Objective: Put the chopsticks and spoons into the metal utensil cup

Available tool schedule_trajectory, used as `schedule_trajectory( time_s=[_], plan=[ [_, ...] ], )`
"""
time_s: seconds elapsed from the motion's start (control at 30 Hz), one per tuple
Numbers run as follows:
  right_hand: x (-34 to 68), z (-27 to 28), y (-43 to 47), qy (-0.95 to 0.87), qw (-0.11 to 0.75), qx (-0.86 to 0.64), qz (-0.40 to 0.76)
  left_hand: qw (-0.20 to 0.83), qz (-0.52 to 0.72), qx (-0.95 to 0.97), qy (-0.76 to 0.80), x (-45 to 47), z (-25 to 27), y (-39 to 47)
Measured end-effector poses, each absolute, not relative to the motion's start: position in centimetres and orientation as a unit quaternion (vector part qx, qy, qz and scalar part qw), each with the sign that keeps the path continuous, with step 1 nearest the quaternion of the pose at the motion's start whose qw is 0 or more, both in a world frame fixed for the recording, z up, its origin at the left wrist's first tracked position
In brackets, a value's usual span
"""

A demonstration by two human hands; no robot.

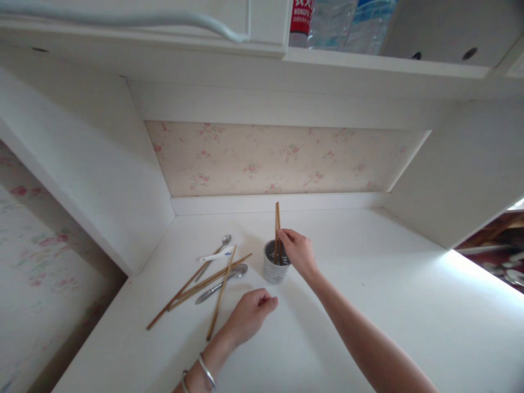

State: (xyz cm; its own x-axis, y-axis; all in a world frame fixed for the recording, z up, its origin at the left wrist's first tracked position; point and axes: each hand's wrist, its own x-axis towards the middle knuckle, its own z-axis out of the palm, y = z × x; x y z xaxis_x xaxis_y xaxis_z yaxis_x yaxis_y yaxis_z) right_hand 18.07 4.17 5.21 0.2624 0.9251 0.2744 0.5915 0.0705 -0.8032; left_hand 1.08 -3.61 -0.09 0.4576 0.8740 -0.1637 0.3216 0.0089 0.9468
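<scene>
My right hand pinches a pair of wooden chopsticks, which stand almost upright with their lower ends inside a grey perforated utensil holder. In front of the holder, my left hand is curled with its thumb pointing right; I see nothing in it. To the left lie several loose chopsticks, crossing one another. Among them are a large metal spoon, a white ceramic spoon with a blue pattern and a smaller metal spoon.
Everything rests on a white desktop between white side panels. A low ledge and floral wallpaper are at the back. Overhead, a white shelf juts out, holding plastic bottles.
</scene>
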Motion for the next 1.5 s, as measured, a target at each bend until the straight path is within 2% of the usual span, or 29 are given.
schedule_trajectory(
  time_s=[0.2, 0.47, 0.67, 0.93, 1.0, 1.1, 1.2, 1.27, 1.37, 1.5],
  plan=[
    [18.3, 4.5, 4.2, -0.562, 0.473, -0.642, 0.22, 0.547, 0.253, 0.661, 0.447, 1.0, -0.2, -3.6],
    [18.7, 1.3, 2.1, -0.524, 0.592, -0.517, 0.327, 0.553, 0.254, 0.65, 0.456, 1.2, 0.0, -3.7],
    [18.9, -2.0, 0.4, -0.57, 0.554, -0.47, 0.384, 0.549, 0.25, 0.646, 0.467, 1.4, 0.3, -3.8],
    [18.2, -2.5, -0.2, -0.584, 0.526, -0.522, 0.332, 0.561, 0.263, 0.605, 0.501, 1.3, 1.9, -4.5],
    [18.3, -2.5, -0.3, -0.597, 0.524, -0.518, 0.317, 0.513, 0.27, 0.628, 0.519, 0.6, 2.9, -4.4],
    [18.3, -2.4, -0.2, -0.606, 0.527, -0.51, 0.308, 0.352, 0.257, 0.704, 0.561, -1.2, 4.2, -3.5],
    [18.4, -2.3, -0.1, -0.61, 0.531, -0.504, 0.303, 0.192, 0.198, 0.732, 0.623, -3.4, 4.6, -2.4],
    [18.4, -2.3, 0.0, -0.61, 0.535, -0.501, 0.301, 0.13, 0.147, 0.738, 0.646, -4.6, 4.2, -1.9],
    [18.5, -2.3, -0.1, -0.608, 0.541, -0.498, 0.301, 0.101, 0.077, 0.74, 0.66, -5.6, 3.0, -1.7],
    [18.6, -2.5, 0.0, -0.604, 0.546, -0.494, 0.306, 0.119, 0.039, 0.743, 0.658, -5.9, 1.7, -1.7]
  ],
)
